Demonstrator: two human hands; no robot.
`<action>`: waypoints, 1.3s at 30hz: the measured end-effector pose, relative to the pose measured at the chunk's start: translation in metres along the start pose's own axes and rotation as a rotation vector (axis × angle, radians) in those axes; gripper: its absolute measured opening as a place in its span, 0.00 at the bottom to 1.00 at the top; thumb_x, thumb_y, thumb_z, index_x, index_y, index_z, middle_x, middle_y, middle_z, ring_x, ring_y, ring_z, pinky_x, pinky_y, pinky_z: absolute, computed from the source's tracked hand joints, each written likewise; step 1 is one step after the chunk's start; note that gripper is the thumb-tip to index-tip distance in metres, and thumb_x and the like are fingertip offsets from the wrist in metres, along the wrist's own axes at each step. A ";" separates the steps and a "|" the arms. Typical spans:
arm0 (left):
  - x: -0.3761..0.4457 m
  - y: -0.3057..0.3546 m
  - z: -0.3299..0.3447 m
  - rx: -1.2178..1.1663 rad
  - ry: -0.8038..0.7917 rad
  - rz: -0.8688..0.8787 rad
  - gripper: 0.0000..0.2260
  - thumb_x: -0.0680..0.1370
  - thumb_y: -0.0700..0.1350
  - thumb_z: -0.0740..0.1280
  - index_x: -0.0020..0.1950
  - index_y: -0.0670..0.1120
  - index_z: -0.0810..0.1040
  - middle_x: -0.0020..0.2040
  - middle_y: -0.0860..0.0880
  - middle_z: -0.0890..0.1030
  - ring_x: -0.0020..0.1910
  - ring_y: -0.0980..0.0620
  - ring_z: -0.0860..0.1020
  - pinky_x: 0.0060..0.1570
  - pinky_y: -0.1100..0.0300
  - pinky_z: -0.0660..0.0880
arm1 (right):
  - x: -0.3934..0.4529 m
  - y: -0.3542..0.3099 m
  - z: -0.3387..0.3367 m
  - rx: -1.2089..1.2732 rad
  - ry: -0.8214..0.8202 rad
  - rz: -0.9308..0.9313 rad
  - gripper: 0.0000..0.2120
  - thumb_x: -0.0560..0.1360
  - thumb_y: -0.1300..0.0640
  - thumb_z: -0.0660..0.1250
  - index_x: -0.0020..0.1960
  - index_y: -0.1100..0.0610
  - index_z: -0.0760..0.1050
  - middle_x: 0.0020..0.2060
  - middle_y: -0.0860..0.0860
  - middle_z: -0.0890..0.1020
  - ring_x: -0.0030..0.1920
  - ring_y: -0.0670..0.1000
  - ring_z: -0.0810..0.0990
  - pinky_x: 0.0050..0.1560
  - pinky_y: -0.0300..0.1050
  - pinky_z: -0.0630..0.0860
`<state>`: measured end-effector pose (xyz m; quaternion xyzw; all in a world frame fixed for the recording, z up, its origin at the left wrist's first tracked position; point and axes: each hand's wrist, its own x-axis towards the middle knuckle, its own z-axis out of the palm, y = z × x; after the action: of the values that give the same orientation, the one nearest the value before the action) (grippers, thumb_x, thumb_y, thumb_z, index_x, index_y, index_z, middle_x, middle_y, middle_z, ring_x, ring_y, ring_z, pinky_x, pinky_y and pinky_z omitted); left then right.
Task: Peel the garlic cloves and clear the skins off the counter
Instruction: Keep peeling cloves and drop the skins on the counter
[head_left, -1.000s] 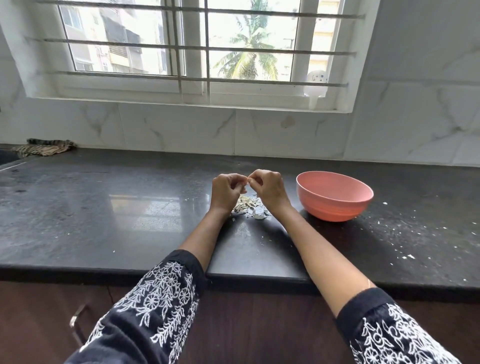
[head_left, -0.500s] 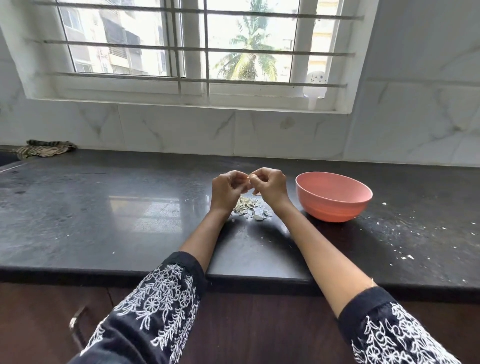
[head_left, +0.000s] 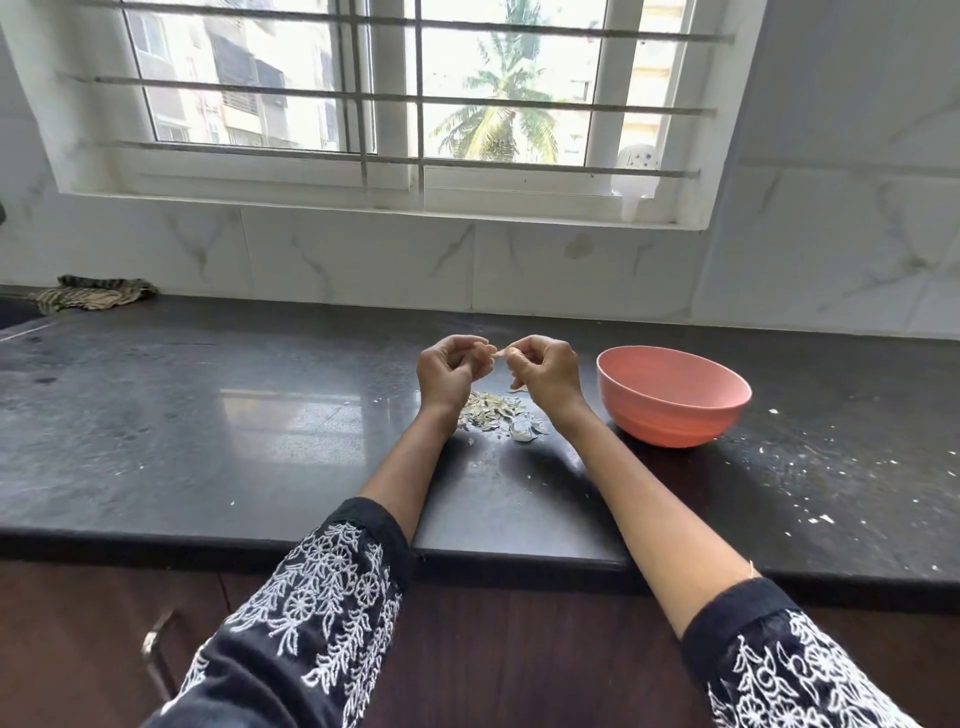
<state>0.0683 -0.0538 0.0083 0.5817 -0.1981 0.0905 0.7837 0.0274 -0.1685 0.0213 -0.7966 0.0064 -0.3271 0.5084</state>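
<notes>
Both hands are raised just above the dark table (head_left: 208, 447), fingers curled, fingertips almost meeting. The left hand (head_left: 449, 371) and right hand (head_left: 548, 374) pinch a small pale garlic clove (head_left: 500, 353) between them. Under the hands lies a pile of garlic skins (head_left: 498, 415) on the table. Just right of the right hand sits a pink bowl (head_left: 672, 397). White flecks dot the table at the right. A striped cloth (head_left: 93, 293) lies far left against the wall, under the barred window (head_left: 395, 93).

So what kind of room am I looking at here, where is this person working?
Most likely a home kitchen: a dark stone counter under a barred window, with a pink bowl, a pile of garlic skins and a dishcloth by the tiled wall.
</notes>
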 end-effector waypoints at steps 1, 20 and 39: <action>0.001 0.000 0.000 -0.039 0.015 -0.019 0.07 0.75 0.30 0.65 0.41 0.40 0.77 0.38 0.44 0.81 0.34 0.58 0.81 0.39 0.65 0.79 | 0.000 0.000 0.000 0.000 0.000 0.002 0.04 0.73 0.66 0.65 0.41 0.63 0.78 0.27 0.48 0.77 0.20 0.40 0.74 0.25 0.34 0.73; 0.005 -0.002 -0.002 -0.050 0.080 -0.075 0.06 0.78 0.37 0.65 0.52 0.37 0.78 0.40 0.50 0.79 0.36 0.63 0.78 0.37 0.66 0.78 | 0.003 0.001 0.001 -0.094 0.043 -0.002 0.15 0.74 0.47 0.61 0.35 0.54 0.77 0.31 0.53 0.80 0.35 0.57 0.78 0.39 0.60 0.78; 0.001 -0.006 -0.004 0.441 -0.013 0.206 0.02 0.71 0.39 0.73 0.43 0.42 0.83 0.39 0.48 0.84 0.36 0.60 0.80 0.43 0.60 0.77 | 0.001 0.001 0.000 -0.197 -0.028 -0.100 0.06 0.73 0.58 0.69 0.41 0.59 0.82 0.28 0.47 0.78 0.29 0.43 0.73 0.37 0.52 0.79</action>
<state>0.0727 -0.0520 0.0024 0.7160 -0.2369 0.2070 0.6232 0.0282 -0.1694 0.0213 -0.8466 -0.0081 -0.3385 0.4106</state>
